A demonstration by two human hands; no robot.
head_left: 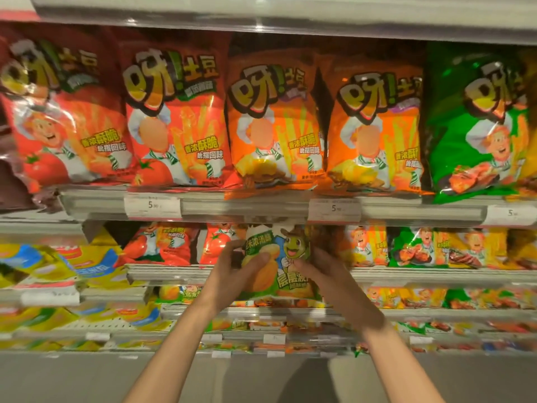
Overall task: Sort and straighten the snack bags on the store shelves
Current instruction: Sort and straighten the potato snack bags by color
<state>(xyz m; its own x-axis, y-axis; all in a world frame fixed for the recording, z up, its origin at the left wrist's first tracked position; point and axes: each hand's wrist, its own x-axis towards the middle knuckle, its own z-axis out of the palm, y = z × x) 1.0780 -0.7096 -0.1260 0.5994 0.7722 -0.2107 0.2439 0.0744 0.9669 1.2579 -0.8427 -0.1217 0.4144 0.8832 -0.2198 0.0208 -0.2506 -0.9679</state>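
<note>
Two hands hold one glossy green-and-yellow snack bag with a cartoon turtle [277, 263] at the centre of the frame, in front of the second shelf tier [168, 271]. The left hand [232, 266] grips its left edge, thumb across the front; the right hand [322, 271] grips its right edge. Fingers of both hands are clenched on the bag, which is off the shelf and clear of the row behind.

Progress, as judged: the top shelf row [261, 199] looks largely in order. Red tomato bags [174, 117], orange bags [273, 126] and a shiny green bag [476, 126] stand upright, faces forward, grouped by colour. The held bag differs from the red and orange bags behind it, so it appears misplaced and not yet re-homed. Yellow-and-blue bags [58, 269] at the left of the frame lie slumped and need straightening. Lower tiers are too blurred to assess.

Orientation: the held bag's long axis runs vertically, print upright, face toward the camera, top edge tipped slightly back toward the shelf.
</note>
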